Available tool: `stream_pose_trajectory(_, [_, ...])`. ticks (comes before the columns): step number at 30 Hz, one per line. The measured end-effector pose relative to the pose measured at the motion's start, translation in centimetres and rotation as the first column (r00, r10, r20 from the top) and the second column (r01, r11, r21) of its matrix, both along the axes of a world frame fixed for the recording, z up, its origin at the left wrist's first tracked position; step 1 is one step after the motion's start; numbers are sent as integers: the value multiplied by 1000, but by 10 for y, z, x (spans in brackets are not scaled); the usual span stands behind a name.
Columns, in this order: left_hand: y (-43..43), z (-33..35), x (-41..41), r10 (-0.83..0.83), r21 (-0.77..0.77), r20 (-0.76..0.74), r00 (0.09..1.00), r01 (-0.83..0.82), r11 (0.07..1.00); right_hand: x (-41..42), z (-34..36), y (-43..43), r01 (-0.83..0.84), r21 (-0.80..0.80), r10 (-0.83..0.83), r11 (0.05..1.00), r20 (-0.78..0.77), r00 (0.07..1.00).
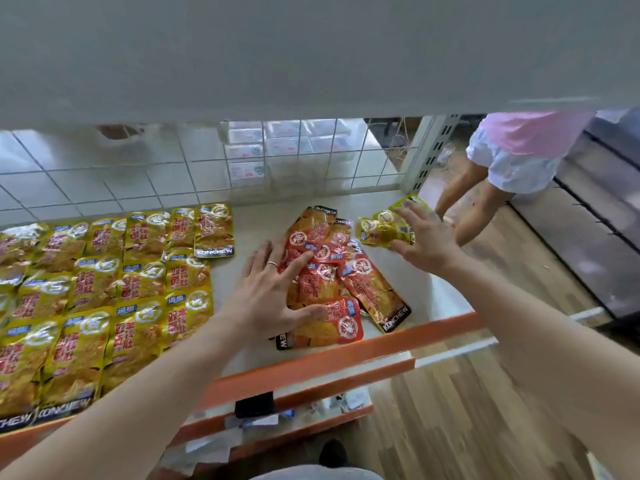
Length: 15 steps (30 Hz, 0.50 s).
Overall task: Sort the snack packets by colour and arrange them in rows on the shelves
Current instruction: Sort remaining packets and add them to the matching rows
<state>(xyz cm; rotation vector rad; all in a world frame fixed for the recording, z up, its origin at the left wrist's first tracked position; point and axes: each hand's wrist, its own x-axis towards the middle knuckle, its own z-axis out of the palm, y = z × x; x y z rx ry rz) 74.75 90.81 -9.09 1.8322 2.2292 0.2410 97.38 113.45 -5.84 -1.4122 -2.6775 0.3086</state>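
From the head view we've got the yellow packets (104, 289) already laid out in neat overlapping rows on the left of the white shelf (446, 289), right up to its orange front edge. The red packets (363, 285) sit in a messy pile mid-shelf, and our left hand (273, 292) lies flat on that pile, fingers (298, 263) spread wide and straight, gripping nothing. Our right hand (426, 237) reaches to a few stray yellow packets (381, 228) near the shelf's right end, fingers splayed and touching them, not curled round. Another person (519, 147) stands just past that end.
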Motion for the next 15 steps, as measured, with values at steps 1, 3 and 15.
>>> stream_pose_trajectory(1, [3, 1, 4, 8, 21, 2, 1000, -8, 1000, 2, 3, 11, -27, -15, 28, 1000, 46, 999])
stream_pose_trajectory(3, [10, 3, 15, 30, 44, 12, 999, -31, 999, 3, 9, 32, -55, -78, 66, 995, 139, 988])
stream_pose_trajectory(15, [30, 2, 60, 136, 78, -55, 989, -132, 988, -7, 23, 82, -111, -225, 180, 968, 317, 931])
